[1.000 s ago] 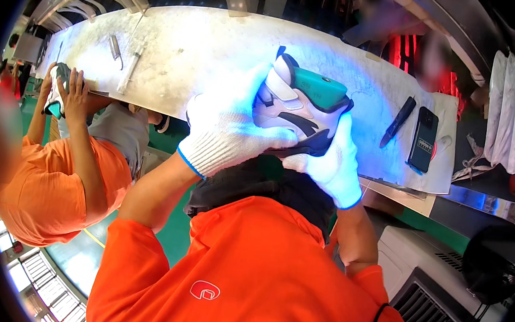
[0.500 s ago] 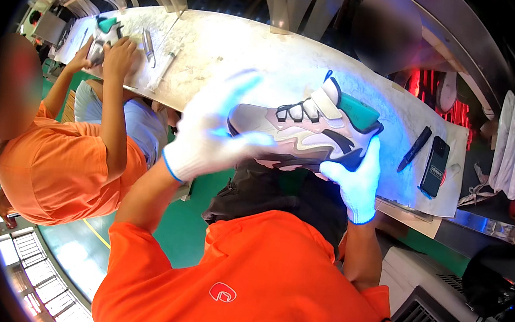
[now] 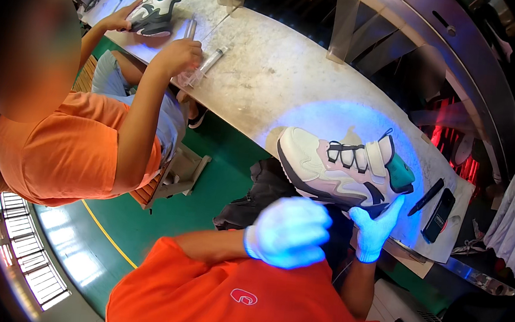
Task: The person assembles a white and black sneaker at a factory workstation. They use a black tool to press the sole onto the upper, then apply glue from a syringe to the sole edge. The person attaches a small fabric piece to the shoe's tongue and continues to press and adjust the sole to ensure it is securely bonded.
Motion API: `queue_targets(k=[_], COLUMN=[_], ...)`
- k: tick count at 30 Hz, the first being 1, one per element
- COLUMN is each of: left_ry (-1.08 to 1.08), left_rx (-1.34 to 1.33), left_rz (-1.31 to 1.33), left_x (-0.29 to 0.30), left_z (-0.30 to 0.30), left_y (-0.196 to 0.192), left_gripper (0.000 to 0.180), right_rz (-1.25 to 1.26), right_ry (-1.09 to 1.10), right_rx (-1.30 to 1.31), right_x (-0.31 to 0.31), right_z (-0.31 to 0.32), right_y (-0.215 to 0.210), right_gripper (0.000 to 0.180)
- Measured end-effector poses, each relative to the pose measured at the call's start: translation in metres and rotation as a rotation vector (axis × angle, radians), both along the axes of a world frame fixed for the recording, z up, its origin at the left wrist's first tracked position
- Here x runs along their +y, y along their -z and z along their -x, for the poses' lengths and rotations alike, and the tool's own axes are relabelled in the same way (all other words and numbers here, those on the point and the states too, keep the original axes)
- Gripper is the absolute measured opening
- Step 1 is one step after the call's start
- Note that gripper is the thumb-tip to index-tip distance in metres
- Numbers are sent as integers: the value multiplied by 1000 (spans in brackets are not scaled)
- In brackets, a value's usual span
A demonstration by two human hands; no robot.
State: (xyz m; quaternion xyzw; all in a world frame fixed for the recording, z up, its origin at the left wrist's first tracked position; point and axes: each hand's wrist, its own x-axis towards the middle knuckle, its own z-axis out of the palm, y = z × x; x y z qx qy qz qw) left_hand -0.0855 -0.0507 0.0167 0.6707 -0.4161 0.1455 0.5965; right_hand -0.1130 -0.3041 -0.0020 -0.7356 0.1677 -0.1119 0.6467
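A sneaker (image 3: 347,168) in white, pale pink and dark grey, with dark laces, a light strap and a green lining at the heel, is held sideways at the table's near edge, its toe to the left. My right hand (image 3: 376,231), in a white glove, grips its heel end from below, thumb against the sole's side. Below the shoe and apart from it is my gloved left hand (image 3: 291,233), drawn close to my body. Its fingers look bent but are smeared by motion and glare, so their hold is unclear. Blue light falls around the shoe.
On the table (image 3: 259,58), right of the shoe, lie a black pen (image 3: 426,197) and a dark phone (image 3: 439,216). At the left, a co-worker in an orange shirt (image 3: 83,147) holds another sneaker (image 3: 154,13), near a syringe-like tube (image 3: 207,65). Clear strips (image 3: 343,34) hang behind the table.
My left hand has left the toe end and come down toward my body. The view has shifted, and the shoe appears lower and farther right. The co-worker's near hand has moved off their shoe.
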Motion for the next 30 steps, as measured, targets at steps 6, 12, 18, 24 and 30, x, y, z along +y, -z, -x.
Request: queue_targets(k=[6,12,18,24,30], left_ry=[-314,42,30,90,162], left_rx=[1265,1214,1353,1384,1368], left_rz=[441,362,772,834,763], left_x=[55,26,5,2,8], left_z=[-15,-47,-51,-61,-65], left_y=[16,-1,-10,-24,-22], left_gripper=[69,70,59,54,45], right_rz=[-90,-104,-128,-28,-1224], right_ry=[2,-39,-140,-129,-415], right_rx=[-161,-151,-76,-87,65], right_x=[4,-7,-34,-36,-11], right_z=[7,17,39,53,26], right_y=[20,35,52,72,42], right_gripper=[134,125,95,96,83])
